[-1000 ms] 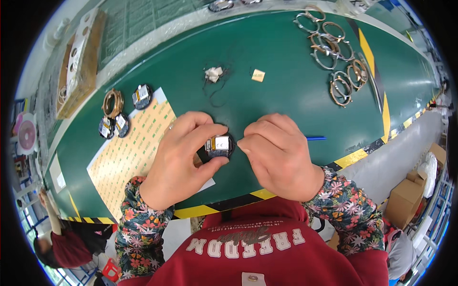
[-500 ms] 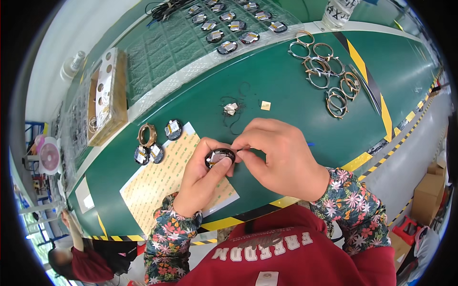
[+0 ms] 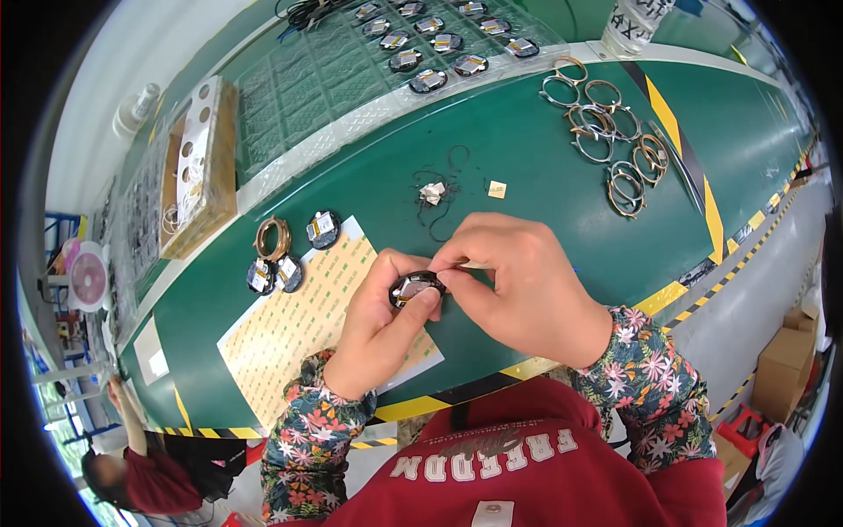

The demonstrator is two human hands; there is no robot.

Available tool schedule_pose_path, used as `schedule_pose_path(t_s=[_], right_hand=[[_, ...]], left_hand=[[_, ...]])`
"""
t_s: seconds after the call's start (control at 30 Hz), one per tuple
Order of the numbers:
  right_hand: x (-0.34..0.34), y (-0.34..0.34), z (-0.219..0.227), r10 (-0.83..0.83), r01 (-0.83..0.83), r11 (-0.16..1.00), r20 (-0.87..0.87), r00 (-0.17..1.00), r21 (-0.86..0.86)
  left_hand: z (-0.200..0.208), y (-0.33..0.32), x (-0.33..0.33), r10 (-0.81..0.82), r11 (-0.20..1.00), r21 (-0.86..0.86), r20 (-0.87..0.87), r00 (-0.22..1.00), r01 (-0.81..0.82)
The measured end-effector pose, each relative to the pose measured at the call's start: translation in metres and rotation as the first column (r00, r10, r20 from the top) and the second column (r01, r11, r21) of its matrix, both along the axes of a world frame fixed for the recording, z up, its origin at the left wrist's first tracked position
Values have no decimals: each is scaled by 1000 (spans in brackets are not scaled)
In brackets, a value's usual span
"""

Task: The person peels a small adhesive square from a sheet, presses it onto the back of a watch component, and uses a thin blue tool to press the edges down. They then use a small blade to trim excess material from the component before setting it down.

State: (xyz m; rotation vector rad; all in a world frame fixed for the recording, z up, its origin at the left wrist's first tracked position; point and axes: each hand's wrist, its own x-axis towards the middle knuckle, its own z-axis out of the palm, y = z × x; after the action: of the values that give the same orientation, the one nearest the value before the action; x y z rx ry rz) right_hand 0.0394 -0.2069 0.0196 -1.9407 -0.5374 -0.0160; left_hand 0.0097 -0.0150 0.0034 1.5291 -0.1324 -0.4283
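Black and round, a small disc [image 3: 413, 288] sits in the grip of the left hand [image 3: 379, 321], seen from the head camera above a green table [image 3: 369, 167]. The thumb presses on its silvery face while bent fingers close behind it; tilted, its outline looks longest from left to right, rising slightly toward the right. The right hand [image 3: 527, 290] comes to the disc's right edge, thumb and forefinger pinched together; whether they hold anything, or touch the rim, cannot be told. The left hand is thus the nearer, wrapped around the disc, with the right fingertips just beside its far end. Under the left wrist lies a yellow patterned sheet [image 3: 294, 325]. Beyond the hands rest a crumpled white scrap [image 3: 432, 193] and a small pale square [image 3: 497, 190]; thin metal rings [image 3: 602, 123] lie well apart, at upper right.
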Motion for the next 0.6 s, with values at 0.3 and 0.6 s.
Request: schedule_pose_path(t_s=[0.3, 0.6], right_hand=[[8, -2, 4, 75, -69, 997, -165, 983, 44], [10, -3, 4, 92, -77, 995, -263, 960, 67]], left_hand=[[-2, 7, 7, -110, 929, -371, -237, 965, 15], [-3, 6, 6, -139, 920, -391, -265, 954, 26]])
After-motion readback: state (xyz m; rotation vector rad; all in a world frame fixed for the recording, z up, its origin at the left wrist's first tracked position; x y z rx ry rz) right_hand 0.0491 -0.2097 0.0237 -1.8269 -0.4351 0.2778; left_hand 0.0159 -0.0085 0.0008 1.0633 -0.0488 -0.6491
